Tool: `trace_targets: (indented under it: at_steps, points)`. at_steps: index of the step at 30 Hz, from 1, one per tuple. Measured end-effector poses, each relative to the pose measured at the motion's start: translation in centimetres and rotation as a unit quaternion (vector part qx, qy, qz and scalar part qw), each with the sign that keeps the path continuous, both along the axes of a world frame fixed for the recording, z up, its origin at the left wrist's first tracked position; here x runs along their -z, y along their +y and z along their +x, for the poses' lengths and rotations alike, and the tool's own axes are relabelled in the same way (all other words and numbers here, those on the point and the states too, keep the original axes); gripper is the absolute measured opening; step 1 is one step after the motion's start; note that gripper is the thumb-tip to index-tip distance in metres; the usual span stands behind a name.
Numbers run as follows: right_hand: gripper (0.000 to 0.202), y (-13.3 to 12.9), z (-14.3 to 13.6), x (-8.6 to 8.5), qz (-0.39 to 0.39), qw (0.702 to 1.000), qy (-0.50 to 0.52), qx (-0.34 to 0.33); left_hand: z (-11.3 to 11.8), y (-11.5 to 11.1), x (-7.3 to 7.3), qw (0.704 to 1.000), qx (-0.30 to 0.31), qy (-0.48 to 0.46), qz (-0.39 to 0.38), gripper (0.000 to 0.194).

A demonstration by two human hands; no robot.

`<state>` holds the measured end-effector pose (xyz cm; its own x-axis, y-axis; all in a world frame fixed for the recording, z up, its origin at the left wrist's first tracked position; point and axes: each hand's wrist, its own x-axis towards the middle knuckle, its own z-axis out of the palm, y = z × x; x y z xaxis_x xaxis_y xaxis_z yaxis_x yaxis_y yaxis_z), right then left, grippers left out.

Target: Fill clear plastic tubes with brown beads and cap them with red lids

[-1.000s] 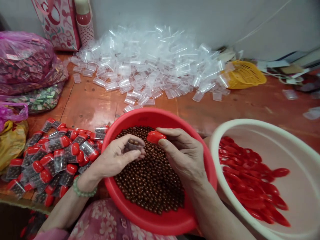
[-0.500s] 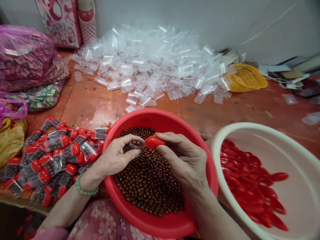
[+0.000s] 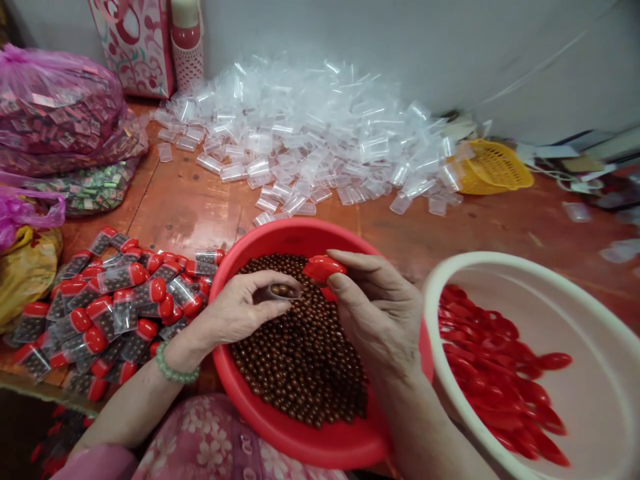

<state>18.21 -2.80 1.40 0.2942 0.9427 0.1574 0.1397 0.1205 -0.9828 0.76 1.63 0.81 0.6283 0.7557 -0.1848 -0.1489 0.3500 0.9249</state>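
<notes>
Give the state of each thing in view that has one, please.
Held clear case, uncapped, brown balls inside
Held red cap, detached
Red basin, partly filled with balls
White basin, partly filled with caps
Rear cases, heaped, uncapped
Left cases, filled, capped
Magenta bag, bulging
Bottle, upright

A patterned bag point(image 3: 139, 50) stands beside a bottle point(image 3: 187, 39), left of a yellow basket point(image 3: 493, 167).

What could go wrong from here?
1. The clear container in the left hand is uncapped; tilting it could spill its brown balls.
2. The red cap, pinched by the right hand over the red basin, might slip in.
3. The pile of red-capped containers reaches near the table edge; a bump might drop some.
</notes>
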Motion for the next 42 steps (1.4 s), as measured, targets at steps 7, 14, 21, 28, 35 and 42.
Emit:
trace_targets:
  at_steps: [7, 14, 21, 28, 35, 42]
  points:
    - [0.022, 0.0, 0.0, 0.5, 0.01, 1.0, 0.014, 0.008, 0.0, -0.1, -0.8, 0.999, -0.007, 0.04, 0.035, 0.023]
    - [0.021, 0.1, 0.1, 0.5, 0.022, 0.999, 0.024, 0.006, -0.3, -0.2, -0.8, 1.0, 0.003, 0.021, 0.022, 0.023]
    - [0.022, 0.3, 0.3, 0.7, 0.031, 0.999, 0.02, -0.003, -0.2, 0.2, -0.8, 0.998, 0.007, 0.006, -0.061, 0.03]
    - [0.022, 0.4, 0.2, 0.7, 0.02, 1.0, 0.002, -0.01, -0.2, 0.6, -0.2, 0.995, 0.002, -0.036, -0.095, 0.034]
    - [0.021, 0.8, 0.2, 0.0, 0.009, 0.999, -0.032, -0.024, -0.1, 0.9, 0.2, 0.993, 0.011, -0.056, -0.106, 0.035]
    - [0.02, 2.3, 0.9, -0.8, 0.034, 0.982, -0.153, -0.11, -0.2, 0.9, 0.4, 0.992, 0.049, -0.048, -0.106, 0.023]
